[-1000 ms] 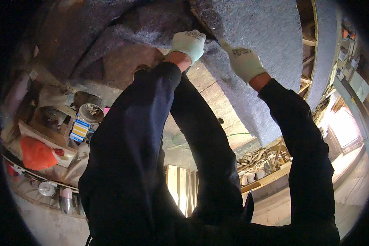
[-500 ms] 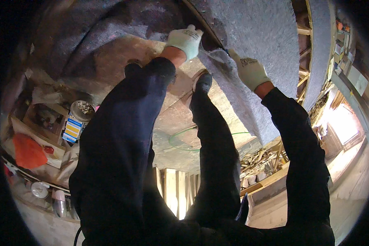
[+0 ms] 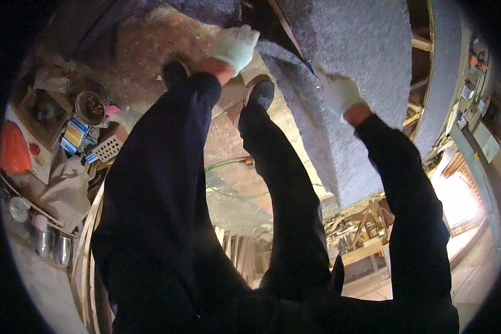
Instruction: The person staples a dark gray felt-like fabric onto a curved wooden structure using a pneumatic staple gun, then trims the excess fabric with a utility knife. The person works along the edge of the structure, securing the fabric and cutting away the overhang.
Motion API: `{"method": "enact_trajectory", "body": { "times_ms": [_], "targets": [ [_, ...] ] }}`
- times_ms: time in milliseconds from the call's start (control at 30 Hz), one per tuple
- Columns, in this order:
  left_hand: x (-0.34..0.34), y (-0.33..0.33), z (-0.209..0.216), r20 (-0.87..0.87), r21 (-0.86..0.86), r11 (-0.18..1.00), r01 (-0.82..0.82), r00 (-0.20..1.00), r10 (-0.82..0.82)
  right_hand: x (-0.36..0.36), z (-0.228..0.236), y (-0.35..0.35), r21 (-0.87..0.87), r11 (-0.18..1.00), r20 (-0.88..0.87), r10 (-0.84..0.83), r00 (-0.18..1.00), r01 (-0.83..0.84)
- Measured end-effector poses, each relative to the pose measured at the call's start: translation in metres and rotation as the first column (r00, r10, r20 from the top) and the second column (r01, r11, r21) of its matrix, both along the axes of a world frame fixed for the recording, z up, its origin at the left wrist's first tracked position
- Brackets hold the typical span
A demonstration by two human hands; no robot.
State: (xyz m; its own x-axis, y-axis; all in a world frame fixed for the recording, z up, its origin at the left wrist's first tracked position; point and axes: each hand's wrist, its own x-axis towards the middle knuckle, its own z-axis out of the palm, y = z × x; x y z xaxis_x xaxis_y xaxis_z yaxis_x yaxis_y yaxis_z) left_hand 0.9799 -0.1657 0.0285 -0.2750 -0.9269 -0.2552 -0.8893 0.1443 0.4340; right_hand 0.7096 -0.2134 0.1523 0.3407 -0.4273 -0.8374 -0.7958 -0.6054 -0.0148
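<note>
A thick, fuzzy grey felt sheet hangs in front of me, with a dark gap along its cut edge. My left hand, in a white work glove, is closed at the near flap of the felt; a grey strip runs from the fist toward the right. My right hand, gloved the same way, lies against the felt, fingers closed round a slim blue-tipped tool. Most of that tool is hidden in the glove, so its kind does not show. Its tip meets the felt edge by the gap.
Below are a brownish floor with a green cord and my dark shoes. To the left stand a round tub, a perforated brick and an orange bag. Wood scraps lie at lower right.
My left hand has shifted left and slightly up, opening the gap in the felt wider. My right hand has dropped slightly, and the blue tip now shows. The whole view has swung a little.
</note>
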Motion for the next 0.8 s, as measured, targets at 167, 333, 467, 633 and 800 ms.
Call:
{"method": "enact_trajectory", "body": {
  "times_ms": [167, 333, 467, 633, 800],
  "targets": [
    [-0.006, 0.003, 0.018, 0.071, -0.003, 1.000, -0.005, 0.997, 0.005, -0.020, 0.000, 0.022, -0.083, 0.997, 0.104, 0.002, 0.995, 0.006],
    [-0.064, 0.006, 0.006, -0.047, 0.055, 0.996, -0.068, 0.996, 0.071, -0.027, -0.011, 0.019, -0.141, 0.990, 0.273, 0.035, 0.961, 0.004],
    [-0.108, 0.021, -0.006, -0.055, 0.036, 0.999, -0.028, 0.998, 0.030, -0.033, -0.016, 0.027, -0.143, 0.987, 0.186, 0.093, 0.978, -0.067],
    [-0.106, 0.038, -0.022, -0.123, -0.025, 0.999, 0.041, 0.991, -0.044, -0.038, -0.028, 0.038, -0.180, 0.983, 0.289, 0.091, 0.953, -0.039],
    [-0.078, 0.059, -0.035, -0.113, -0.084, 0.994, 0.077, 0.990, -0.086, -0.075, -0.015, 0.078, -0.107, 0.990, 0.148, 0.106, 0.983, -0.090]
  ]
}}
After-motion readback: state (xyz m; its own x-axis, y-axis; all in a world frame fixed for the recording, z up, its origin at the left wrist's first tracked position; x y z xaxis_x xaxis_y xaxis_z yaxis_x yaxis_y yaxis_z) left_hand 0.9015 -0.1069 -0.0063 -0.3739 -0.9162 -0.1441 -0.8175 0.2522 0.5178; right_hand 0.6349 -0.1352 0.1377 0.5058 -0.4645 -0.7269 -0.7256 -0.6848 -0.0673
